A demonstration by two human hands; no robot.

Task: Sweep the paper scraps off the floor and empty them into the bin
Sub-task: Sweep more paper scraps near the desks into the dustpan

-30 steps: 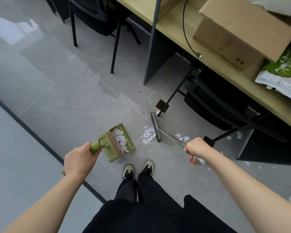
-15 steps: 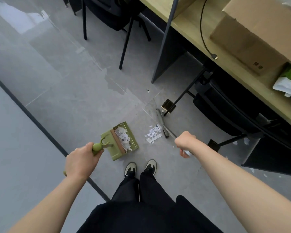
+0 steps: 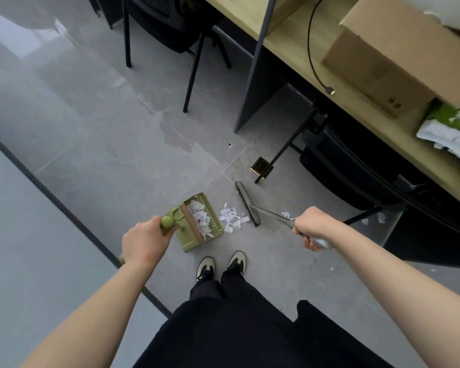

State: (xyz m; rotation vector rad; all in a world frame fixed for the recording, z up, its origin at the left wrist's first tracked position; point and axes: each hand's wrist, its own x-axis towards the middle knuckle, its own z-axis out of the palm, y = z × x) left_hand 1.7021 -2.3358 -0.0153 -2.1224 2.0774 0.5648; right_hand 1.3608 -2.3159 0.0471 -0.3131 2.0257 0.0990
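Gripping 1 dustpan (image 3: pixel 201 224) left hand (image 3: pixel 144 241), 1 broom (image 3: pixel 248 204) right hand (image 3: pixel 312 227).

A wooden desk (image 3: pixel 290 43) runs along the upper right. On it sit a cardboard box (image 3: pixel 391 57), a green-and-white bag (image 3: pixel 452 128) and a black cable (image 3: pixel 312 57). Black chairs (image 3: pixel 356 166) stand beneath. The floor (image 3: pixel 91 123) is grey tile.

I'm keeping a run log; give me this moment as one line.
left hand grips dustpan handle | right hand grips broom | scrap pile between | bin unseen
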